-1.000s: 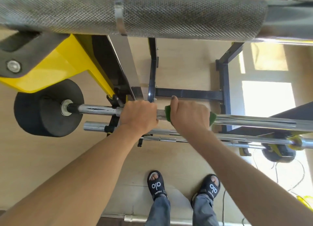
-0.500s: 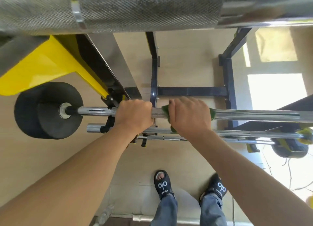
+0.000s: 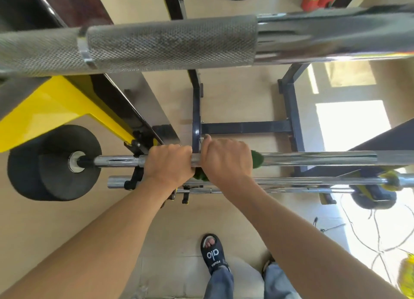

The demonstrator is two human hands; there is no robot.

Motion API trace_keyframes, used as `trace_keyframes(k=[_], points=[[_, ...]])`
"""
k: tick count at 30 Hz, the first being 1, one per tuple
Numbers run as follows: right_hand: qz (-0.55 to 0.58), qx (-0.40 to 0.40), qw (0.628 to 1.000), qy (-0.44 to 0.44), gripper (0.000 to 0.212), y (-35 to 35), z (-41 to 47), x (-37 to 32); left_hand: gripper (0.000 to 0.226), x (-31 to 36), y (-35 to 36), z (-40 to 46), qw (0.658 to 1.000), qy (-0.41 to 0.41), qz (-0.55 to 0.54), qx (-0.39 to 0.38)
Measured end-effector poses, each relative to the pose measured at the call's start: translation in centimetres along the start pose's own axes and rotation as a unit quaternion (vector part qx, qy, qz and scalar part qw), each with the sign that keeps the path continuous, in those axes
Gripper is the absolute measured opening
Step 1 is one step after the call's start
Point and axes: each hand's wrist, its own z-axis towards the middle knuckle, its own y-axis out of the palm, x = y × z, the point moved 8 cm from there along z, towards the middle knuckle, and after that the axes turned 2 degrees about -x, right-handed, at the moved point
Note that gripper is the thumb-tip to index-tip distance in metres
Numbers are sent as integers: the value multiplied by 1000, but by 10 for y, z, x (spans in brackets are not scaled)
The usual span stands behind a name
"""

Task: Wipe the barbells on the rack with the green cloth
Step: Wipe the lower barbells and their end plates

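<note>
Green cloth (image 3: 257, 159) gripped on barbell (image 3: 313, 158), both hands

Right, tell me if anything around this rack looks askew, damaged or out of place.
Nothing stands out. Both hands grip the barbell: the left hand bare, the right hand wrapped around the green cloth. The bar lies level, its black weight plate seated. Loose cables trail on the floor at right.

My right hand (image 3: 226, 159) covers most of the green cloth (image 3: 257, 159); I see only tufts at its edges. The thick knurled steel bar (image 3: 170, 43) smears into blur toward the upper right. My right black sandal (image 3: 267, 265) is mostly hidden behind that forearm.
</note>
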Motion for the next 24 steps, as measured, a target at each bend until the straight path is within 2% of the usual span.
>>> trace_keyframes(k=[2, 5, 9, 11, 13, 17, 19, 22, 24], points=[[-19, -16, 997, -68, 38, -1, -5, 0, 31, 0, 0, -2, 1000, -3, -1, -4], [-34, 1, 995, -98, 37, -9, -17, 22, 24, -1, -3, -2, 1000, -1, -14, -13], [-90, 24, 996, -10, 28, -18, -29, 106, 26, -2, -2, -3, 999, 7, -33, -15], [-104, 19, 993, 56, 38, -21, -26, 123, 26, -2, -1, -4, 999, 6, -39, -6], [-89, 21, 993, 81, 51, -19, -18, 96, 25, -3, -1, -4, 999, 4, -39, -3], [-25, -27, 999, 35, 58, 4, 4, 15, 27, -1, -2, -4, 1000, -1, -26, 10], [7, -42, 999, 30, 57, 10, 8, 9, 30, -2, -1, -3, 1000, -2, -26, 9], [-3, -66, 997, -30, 51, 10, 9, 13, 30, -1, 0, -2, 999, 2, -31, 11], [-20, -147, 987, -66, 42, 15, 16, 10, 29, -1, 1, -3, 999, 3, -33, 3]])
